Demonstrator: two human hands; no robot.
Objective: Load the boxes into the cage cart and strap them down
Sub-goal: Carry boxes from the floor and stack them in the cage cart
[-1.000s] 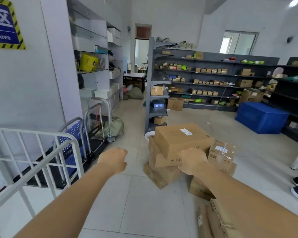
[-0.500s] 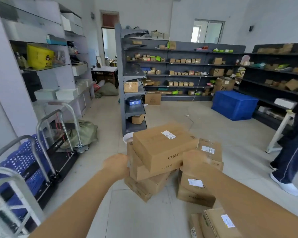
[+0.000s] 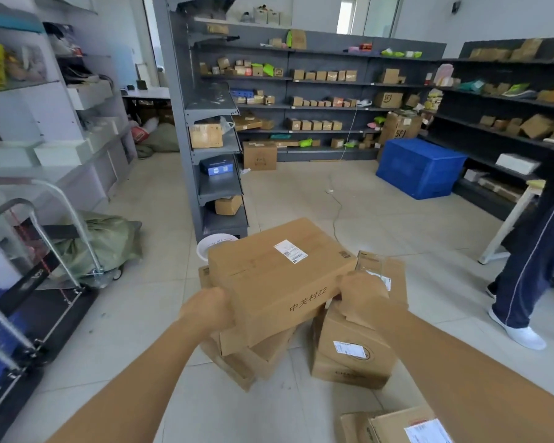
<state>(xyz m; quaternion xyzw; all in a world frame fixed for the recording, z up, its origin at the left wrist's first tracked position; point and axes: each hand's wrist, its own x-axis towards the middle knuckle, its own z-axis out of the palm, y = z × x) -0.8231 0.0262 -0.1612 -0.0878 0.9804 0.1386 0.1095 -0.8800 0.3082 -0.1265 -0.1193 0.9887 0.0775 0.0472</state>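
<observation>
head cam | single view | faces forward and down | close above top box (image 3: 279, 276) | frame edges perhaps warped

a large brown top carton (image 3: 279, 276) with a white label lies tilted on a leaning stack of cartons (image 3: 253, 346) on the floor; a labelled carton (image 3: 349, 353) stands just right.

I stand in a parcel storeroom: grey shelves (image 3: 333, 43) full of small cartons (image 3: 314, 124), labelled boxes (image 3: 279, 282) stacked on tile, a trolley (image 3: 55, 314), a blue crate (image 3: 419, 167).
</observation>
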